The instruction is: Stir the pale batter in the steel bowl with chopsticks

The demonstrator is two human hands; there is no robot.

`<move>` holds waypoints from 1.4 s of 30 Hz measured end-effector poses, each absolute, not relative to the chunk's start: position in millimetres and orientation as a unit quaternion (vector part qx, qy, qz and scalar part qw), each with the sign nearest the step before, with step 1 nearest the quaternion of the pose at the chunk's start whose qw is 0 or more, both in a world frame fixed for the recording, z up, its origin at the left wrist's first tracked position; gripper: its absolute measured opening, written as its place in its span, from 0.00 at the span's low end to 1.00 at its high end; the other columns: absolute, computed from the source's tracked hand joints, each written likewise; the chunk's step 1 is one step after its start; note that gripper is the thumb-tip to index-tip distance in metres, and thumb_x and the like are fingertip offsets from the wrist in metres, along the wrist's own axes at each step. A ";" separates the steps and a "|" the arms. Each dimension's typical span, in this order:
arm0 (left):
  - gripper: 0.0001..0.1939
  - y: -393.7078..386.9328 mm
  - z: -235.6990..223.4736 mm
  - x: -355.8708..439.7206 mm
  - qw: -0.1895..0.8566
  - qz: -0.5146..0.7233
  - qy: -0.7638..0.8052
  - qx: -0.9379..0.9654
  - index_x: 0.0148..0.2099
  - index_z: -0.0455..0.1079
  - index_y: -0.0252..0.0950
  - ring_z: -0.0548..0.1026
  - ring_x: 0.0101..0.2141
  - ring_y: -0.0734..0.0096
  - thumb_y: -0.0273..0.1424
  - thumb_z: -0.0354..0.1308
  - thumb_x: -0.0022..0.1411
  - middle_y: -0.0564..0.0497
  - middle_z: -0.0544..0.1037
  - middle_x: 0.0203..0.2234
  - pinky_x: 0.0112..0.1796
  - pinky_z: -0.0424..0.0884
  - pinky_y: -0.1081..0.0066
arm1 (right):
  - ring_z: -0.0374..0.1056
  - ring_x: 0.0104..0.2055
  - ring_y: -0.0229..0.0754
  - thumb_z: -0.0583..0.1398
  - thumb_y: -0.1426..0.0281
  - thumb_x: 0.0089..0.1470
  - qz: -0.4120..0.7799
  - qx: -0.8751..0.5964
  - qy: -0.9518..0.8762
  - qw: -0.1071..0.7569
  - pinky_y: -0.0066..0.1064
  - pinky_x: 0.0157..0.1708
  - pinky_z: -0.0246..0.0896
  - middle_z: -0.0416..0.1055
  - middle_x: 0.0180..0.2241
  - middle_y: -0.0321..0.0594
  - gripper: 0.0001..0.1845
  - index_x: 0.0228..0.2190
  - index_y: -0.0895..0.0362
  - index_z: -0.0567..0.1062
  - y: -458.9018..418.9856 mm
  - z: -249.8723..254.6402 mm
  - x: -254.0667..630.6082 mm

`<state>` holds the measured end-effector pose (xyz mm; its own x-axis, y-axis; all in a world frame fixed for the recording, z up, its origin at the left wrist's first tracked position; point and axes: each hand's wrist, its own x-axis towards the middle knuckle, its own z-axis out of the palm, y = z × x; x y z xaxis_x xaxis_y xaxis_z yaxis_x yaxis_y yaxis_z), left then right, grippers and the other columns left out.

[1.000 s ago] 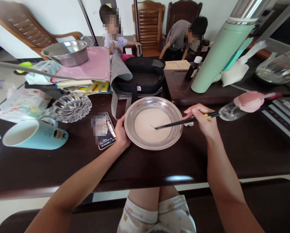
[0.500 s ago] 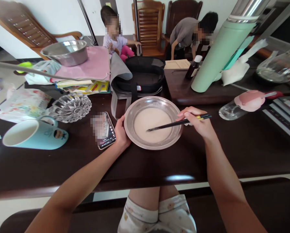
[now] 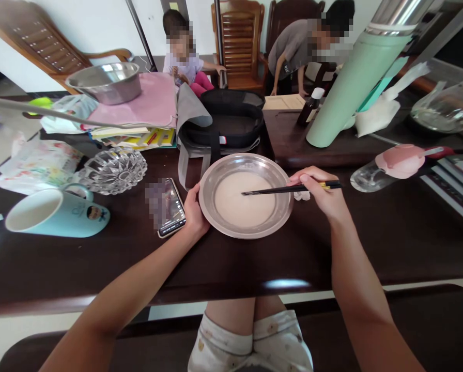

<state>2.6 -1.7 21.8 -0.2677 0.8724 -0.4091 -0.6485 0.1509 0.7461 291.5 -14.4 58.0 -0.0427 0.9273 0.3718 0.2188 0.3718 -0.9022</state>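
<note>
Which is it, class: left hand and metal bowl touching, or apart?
Touching: the head view shows the left hand against the metal bowl along its rim.

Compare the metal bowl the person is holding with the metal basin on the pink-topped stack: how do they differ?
The metal bowl holds a pale liquid, while no liquid shows in the metal basin. The left hand steadies the metal bowl's side; no hand touches the metal basin. The metal bowl is nearer the camera; the metal basin rests farther back, on the pink-topped stack. Both are round, shiny and silvery.
</note>
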 end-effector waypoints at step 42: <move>0.07 23.2 5.4 -2.9 0.593 0.660 0.448 0.110 0.24 0.73 0.40 0.85 0.36 0.54 0.34 0.62 0.52 0.52 0.78 0.19 0.39 0.82 0.64 | 0.86 0.36 0.48 0.68 0.41 0.60 0.370 -0.442 -0.643 0.504 0.40 0.41 0.82 0.87 0.32 0.40 0.25 0.33 0.51 0.85 -9.2 57.7 284.5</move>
